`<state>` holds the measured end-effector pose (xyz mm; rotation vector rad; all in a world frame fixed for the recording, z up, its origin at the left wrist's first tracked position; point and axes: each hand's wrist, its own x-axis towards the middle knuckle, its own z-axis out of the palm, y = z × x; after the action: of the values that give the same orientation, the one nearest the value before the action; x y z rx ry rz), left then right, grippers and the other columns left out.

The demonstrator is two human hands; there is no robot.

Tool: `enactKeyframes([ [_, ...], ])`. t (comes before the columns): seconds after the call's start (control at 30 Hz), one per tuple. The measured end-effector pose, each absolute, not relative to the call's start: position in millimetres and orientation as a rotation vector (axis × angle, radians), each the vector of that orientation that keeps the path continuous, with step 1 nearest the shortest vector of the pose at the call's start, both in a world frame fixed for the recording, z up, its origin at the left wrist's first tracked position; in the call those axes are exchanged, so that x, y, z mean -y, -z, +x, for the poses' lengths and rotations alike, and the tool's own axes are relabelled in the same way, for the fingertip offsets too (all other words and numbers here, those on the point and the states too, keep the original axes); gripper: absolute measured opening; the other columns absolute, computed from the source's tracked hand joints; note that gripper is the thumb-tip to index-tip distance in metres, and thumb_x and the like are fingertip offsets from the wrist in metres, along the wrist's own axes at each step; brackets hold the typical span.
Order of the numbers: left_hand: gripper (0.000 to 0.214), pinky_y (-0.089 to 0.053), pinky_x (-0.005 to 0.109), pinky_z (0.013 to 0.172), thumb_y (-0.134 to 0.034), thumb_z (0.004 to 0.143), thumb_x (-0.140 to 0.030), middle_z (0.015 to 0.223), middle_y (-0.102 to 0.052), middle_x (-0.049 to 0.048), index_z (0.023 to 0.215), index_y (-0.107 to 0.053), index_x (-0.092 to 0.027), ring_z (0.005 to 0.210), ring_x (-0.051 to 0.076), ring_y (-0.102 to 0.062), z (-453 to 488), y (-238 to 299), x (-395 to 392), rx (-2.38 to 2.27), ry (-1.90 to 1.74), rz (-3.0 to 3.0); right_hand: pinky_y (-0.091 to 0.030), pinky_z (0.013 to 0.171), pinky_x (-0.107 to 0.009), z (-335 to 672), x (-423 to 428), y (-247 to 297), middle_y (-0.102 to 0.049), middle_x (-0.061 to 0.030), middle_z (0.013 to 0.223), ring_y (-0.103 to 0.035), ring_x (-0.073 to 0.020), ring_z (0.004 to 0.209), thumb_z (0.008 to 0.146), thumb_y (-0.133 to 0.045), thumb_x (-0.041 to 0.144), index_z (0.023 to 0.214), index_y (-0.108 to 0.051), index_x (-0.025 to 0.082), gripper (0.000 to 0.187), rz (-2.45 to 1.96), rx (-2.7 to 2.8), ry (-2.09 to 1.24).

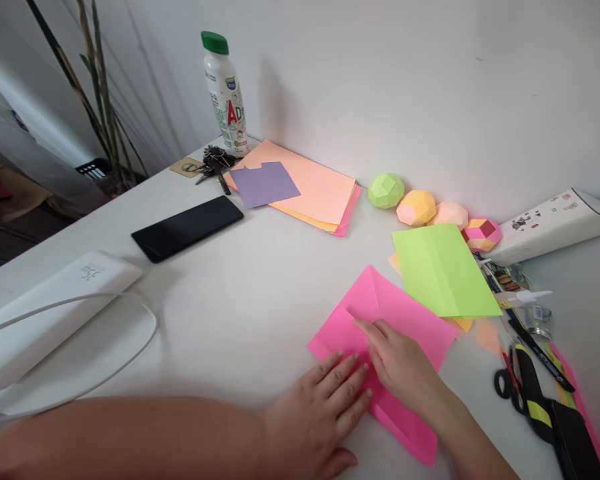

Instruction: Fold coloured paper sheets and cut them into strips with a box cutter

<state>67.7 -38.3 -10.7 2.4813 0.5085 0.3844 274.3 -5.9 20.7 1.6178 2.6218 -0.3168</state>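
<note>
A sheet of bright pink paper [405, 427] with crease lines lies at an angle on the white table. My left hand [325, 407] rests flat on its lower left edge, fingers spread. Over the middle of the sheet, my right hand [400, 363] has its fingers curled together, the tips at a raised fold. Part of the sheet is hidden under both hands. Just beyond its right corner lies a creased lime green sheet [445, 270], with orange paper [464, 325] showing beneath.
Four-sided clutter aside, paper polyhedra [386, 191] line the wall. Scissors [510, 387] and a black cutter [540, 353] lie at right. A phone [187, 228], white power strip [55, 320], its cable [153, 333], keys [215, 163], bottle [225, 100] and purple paper [265, 185] occupy the left and back.
</note>
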Motion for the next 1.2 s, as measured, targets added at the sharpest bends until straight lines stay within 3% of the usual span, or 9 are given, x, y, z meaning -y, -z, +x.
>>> enactKeyframes([
  [0.1, 0.067, -0.012, 0.049, 0.114, -0.045, 0.092, -0.046, 0.15, -0.021, 0.0164, 0.146, -0.026, -0.012, 0.14, 0.034, -0.015, 66.6, 10.0, 38.9, -0.525, -0.39, 2.437, -0.031, 0.042, -0.024, 275.7, 1.5, -7.0, -0.056, -0.0036, 0.077, -0.049, -0.0133, 0.051, 0.076, -0.037, 0.0, 0.131, -0.05, 0.018, 0.059, 1.463, -2.694, -0.009],
  [0.2, 0.071, -0.013, 0.049, 0.114, -0.05, 0.089, -0.049, 0.15, -0.023, 0.0156, 0.147, -0.026, -0.014, 0.139, 0.035, -0.019, 65.3, 10.3, 39.3, -0.556, -0.415, 2.405, -0.027, 0.042, -0.024, 276.8, 1.5, 1.1, -0.054, -0.0032, 0.074, -0.044, -0.0122, 0.048, 0.074, -0.036, -0.002, 0.129, -0.054, 0.02, 0.061, 1.365, -2.754, -0.223],
  [0.4, 0.071, -0.006, 0.053, 0.112, -0.041, 0.091, -0.057, 0.147, -0.031, 0.016, 0.145, -0.029, -0.012, 0.137, 0.036, -0.024, 64.2, 15.6, 41.4, -0.621, -0.398, 2.503, -0.028, 0.042, -0.023, 275.5, 2.1, -2.1, -0.05, -0.0012, 0.07, -0.041, -0.0112, 0.048, 0.077, -0.034, -0.004, 0.132, -0.051, 0.024, 0.064, 1.315, -2.827, -0.256],
  [0.6, 0.068, -0.011, 0.057, 0.107, -0.028, 0.094, -0.058, 0.145, -0.038, 0.0162, 0.142, -0.033, -0.01, 0.131, 0.037, -0.034, 63.2, 16.7, 42.3, -0.647, -0.352, 2.79, -0.029, 0.043, -0.022, 276.0, 2.1, -2.0, -0.048, -0.0008, 0.072, -0.041, -0.0105, 0.05, 0.08, -0.036, -0.004, 0.133, -0.049, 0.02, 0.059, 1.255, -2.834, -0.348],
  [0.8, 0.065, -0.014, 0.059, 0.103, -0.026, 0.094, -0.057, 0.143, -0.04, 0.016, 0.14, -0.038, -0.012, 0.129, 0.037, -0.036, 63.4, 15.8, 42.4, -0.665, -0.369, 2.89, -0.025, 0.043, -0.021, 276.9, -0.6, -3.7, -0.046, -0.0002, 0.071, -0.039, -0.0097, 0.05, 0.08, -0.034, -0.003, 0.13, -0.051, 0.02, 0.057, 1.248, -2.86, -0.308],
  [1.03, 0.067, -0.015, 0.064, 0.101, -0.034, 0.09, -0.062, 0.146, -0.037, 0.0144, 0.139, -0.039, -0.016, 0.131, 0.039, -0.031, 64.2, 15.0, 45.3, -0.703, -0.326, 2.876, -0.019, 0.042, -0.022, 279.1, -2.4, -1.5, -0.043, 0.0007, 0.068, -0.039, -0.0103, 0.048, 0.08, -0.033, -0.001, 0.132, -0.048, 0.022, 0.059, 1.259, -2.84, -0.183],
  [1.2, 0.058, -0.018, 0.064, 0.099, -0.038, 0.092, -0.052, 0.146, -0.037, 0.0133, 0.138, -0.04, -0.017, 0.131, 0.037, -0.031, 64.7, 15.0, 45.1, -0.696, -0.331, 2.886, -0.027, 0.041, -0.02, 278.8, -7.9, -14.1, -0.049, 0.0, 0.072, -0.044, -0.0106, 0.048, 0.082, -0.032, 0.001, 0.137, -0.042, 0.024, 0.06, 1.342, -2.777, 0.104],
])
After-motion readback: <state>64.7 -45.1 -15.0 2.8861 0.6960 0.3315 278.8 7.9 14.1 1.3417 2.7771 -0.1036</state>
